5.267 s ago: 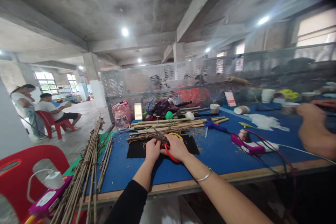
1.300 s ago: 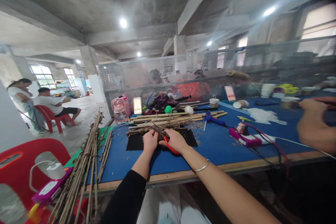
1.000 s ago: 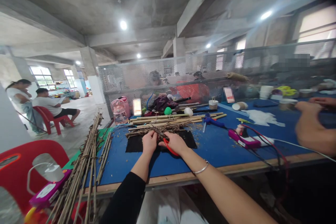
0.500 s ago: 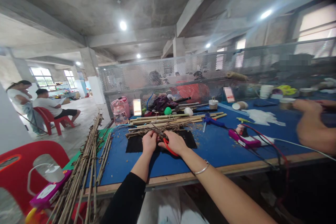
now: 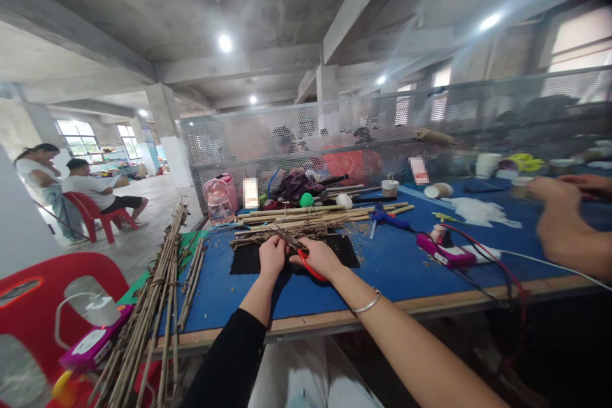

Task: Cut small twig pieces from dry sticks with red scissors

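Observation:
My right hand (image 5: 318, 258) is closed round the red-handled scissors (image 5: 312, 268), whose blades point up and left. Close beside it, my left hand (image 5: 272, 256) has its fingers pinched together near the blades; what they hold is too small to make out. Both hands are over a black cloth (image 5: 246, 262) on the blue table (image 5: 229, 299). Thin brown twigs (image 5: 248, 239) lie along the cloth's far edge, just beyond my hands, with longer pale sticks (image 5: 268, 218) behind them.
A bundle of long sticks (image 5: 143, 312) leans over the table's left edge by a red chair (image 5: 95, 268). To the right are a blue glue gun (image 5: 389, 219), a purple power strip (image 5: 444, 251) with cables, and another person's hands (image 5: 568, 217). A mesh screen (image 5: 229, 146) stands behind.
The view has shifted very slightly. My hands and the scissors have hardly moved. At the right, the other person's hands have moved a little.

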Motion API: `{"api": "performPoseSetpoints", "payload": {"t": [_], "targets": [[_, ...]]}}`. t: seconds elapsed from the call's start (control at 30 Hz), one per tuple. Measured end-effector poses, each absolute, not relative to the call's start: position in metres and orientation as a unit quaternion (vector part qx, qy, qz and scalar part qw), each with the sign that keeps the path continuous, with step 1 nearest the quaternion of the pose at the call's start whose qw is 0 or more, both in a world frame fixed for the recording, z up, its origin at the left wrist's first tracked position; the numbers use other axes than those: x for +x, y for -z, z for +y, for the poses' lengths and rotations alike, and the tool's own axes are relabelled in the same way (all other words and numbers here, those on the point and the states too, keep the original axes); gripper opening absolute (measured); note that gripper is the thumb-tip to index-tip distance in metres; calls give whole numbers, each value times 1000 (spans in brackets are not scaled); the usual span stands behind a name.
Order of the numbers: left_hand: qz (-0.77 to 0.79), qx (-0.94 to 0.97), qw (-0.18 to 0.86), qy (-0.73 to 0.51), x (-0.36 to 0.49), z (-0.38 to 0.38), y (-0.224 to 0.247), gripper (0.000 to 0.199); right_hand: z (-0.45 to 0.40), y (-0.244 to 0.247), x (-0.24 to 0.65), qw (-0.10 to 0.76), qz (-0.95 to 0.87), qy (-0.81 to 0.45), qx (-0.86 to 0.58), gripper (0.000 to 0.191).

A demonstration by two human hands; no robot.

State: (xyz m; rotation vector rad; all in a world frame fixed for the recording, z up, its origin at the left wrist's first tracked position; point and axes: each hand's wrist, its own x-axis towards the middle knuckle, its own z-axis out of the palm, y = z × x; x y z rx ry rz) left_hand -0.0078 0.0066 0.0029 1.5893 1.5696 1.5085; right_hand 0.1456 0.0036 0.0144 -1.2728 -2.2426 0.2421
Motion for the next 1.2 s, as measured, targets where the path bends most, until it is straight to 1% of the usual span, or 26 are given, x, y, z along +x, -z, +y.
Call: {"api": "performPoseSetpoints", "payload": {"t": [0.23,0.4,0.5,0.67,0.77,0.83,0.9,1.0,1.2], "targets": [[570,577,231,-537,-10,9,0,27,5,-13,147,250,-836,-79,-481,41],[639,568,161,-493,-14,8,0,24,5,-17,150,223,-816,-38,-532,46],[663,538,110,-509,-20,7,-3,22,6,-19,155,220,-804,-41,-551,49],[676,433,65,-592,-37,10,-7,21,10,-15,162,270,-788,-48,-551,53],[680,398,53,-614,-43,11,-9,24,22,-13,169,313,-764,-71,-560,49],[676,410,63,-610,-42,12,-9,24,35,-14,176,333,-739,-83,-579,44],[670,443,81,-590,-38,11,-8,24,48,-18,185,321,-726,-59,-605,42],[660,497,98,-554,-30,9,-5,24,64,-21,198,260,-725,-20,-637,39],[661,536,128,-509,-29,12,5,29,72,-12,204,229,-739,-14,-634,39]]}}
